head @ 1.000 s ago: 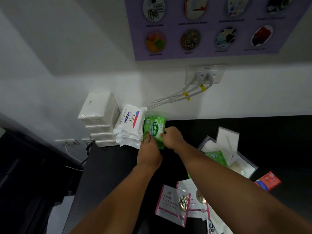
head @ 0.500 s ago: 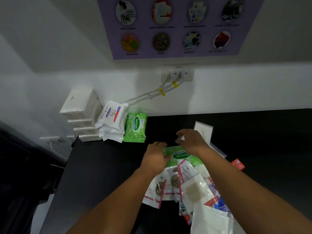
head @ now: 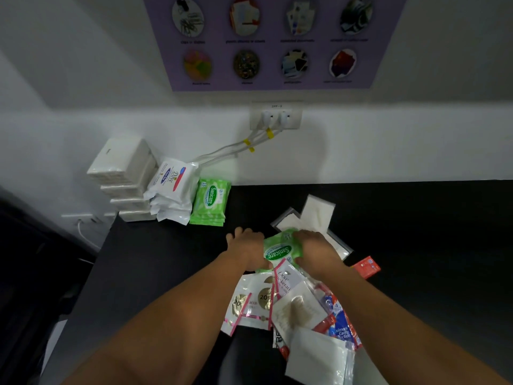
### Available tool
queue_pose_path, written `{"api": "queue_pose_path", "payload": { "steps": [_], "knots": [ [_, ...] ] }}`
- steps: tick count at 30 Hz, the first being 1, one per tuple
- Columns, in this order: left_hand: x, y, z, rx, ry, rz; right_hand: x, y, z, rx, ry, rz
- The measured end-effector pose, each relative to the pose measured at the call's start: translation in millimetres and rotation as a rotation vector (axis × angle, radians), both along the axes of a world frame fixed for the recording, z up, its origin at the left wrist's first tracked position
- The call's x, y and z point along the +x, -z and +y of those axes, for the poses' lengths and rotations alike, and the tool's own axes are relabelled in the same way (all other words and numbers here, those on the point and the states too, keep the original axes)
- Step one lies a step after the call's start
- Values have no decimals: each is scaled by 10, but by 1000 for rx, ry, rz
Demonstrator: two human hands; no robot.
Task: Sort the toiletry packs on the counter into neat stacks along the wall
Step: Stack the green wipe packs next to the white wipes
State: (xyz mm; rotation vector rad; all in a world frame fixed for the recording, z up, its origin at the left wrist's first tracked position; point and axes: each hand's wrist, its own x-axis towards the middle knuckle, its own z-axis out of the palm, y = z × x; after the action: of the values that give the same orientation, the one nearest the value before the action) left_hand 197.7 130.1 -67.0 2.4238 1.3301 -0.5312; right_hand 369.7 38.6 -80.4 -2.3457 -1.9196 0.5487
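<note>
I have both hands, left hand and right hand, clasped on the green Sanicare pack; its long axis runs left-right, tilted.

Both hands are off the green stack by the wall. The left hand and right hand now grip a green Sanicare pack atop the loose pile.

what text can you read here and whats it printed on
"Sanicare": green pack held between both hands, and top of the green stack by the wall
"Dove": white pack stack, and a sachet in the pile
"20": gold-seal sachets
Purple poster captions and outlet label: too blurred
</note>
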Motion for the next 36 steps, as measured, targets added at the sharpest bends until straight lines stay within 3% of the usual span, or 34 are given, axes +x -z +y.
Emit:
{"api": "queue_pose_path", "payload": {
  "steps": [3,6,14,17,19,25,29,33,36],
  "knots": [
    [18,-32,-40,39,-7,-34,22,7,-42,42,17,45],
    [-7,-40,-67,-2,-88,-267,14,-78,-35,80,65,148],
    [-184,-199,-61,-103,-508,-898,-72,-265,150,221,459,859],
    [-204,-252,-34,-165,-698,-1042,-316,-312,295,131,438,1127],
    [-246,-283,-1,-164,-771,-1090,-494,-325,437,78,405,1183],
    [-587,-402,225,123,-687,-972,-922,-328,975,97,376,1119],
    [-791,-422,453,271,-513,-705,-1143,-332,1317,74,402,1129],
    [-912,-450,543,121,-471,-685,-1285,-215,1577,47,490,1023],
    [-959,-306,546,33,-421,-638,-1334,-101,1669,124,436,749]
  ]
}}
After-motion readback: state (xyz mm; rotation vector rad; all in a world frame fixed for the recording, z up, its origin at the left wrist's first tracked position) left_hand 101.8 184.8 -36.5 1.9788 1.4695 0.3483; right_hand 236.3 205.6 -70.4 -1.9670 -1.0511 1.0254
